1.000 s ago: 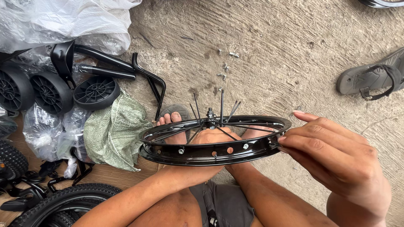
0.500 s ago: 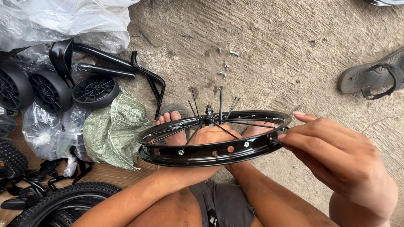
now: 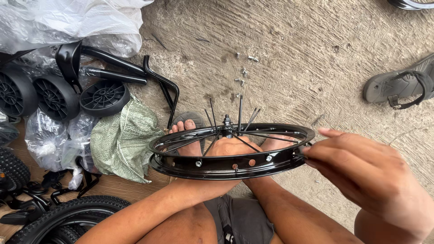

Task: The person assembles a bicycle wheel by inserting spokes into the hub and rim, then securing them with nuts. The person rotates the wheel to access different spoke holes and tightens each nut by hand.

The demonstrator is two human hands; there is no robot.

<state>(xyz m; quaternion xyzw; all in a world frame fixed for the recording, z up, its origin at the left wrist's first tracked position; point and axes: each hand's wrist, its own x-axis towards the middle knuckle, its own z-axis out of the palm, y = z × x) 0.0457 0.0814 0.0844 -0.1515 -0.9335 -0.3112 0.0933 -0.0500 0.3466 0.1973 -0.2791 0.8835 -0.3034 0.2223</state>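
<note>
A small black wheel rim (image 3: 217, 166) with loose metal spokes (image 3: 239, 113) fanning up from its hub (image 3: 226, 122) is held over my legs. My left hand (image 3: 231, 148) reaches up inside the rim and grips the wheel under the hub. My right hand (image 3: 361, 174) is at the rim's right edge, fingertips pinched on a thin spoke end there. My bare toes (image 3: 187, 129) on a sandal show just beyond the rim.
Several small metal nipples (image 3: 242, 72) lie scattered on the concrete ahead. At left are black plastic training wheels (image 3: 104, 97), a bent black bracket (image 3: 160, 83), plastic bags (image 3: 68, 22) and a green sack (image 3: 122, 140). A tyre (image 3: 68, 212) lies bottom left, a sandal (image 3: 398, 86) at right.
The wheel has tipped and shifted only slightly. My right fingers have stayed pinched at the rim's right edge, and my left hand has kept its hold.
</note>
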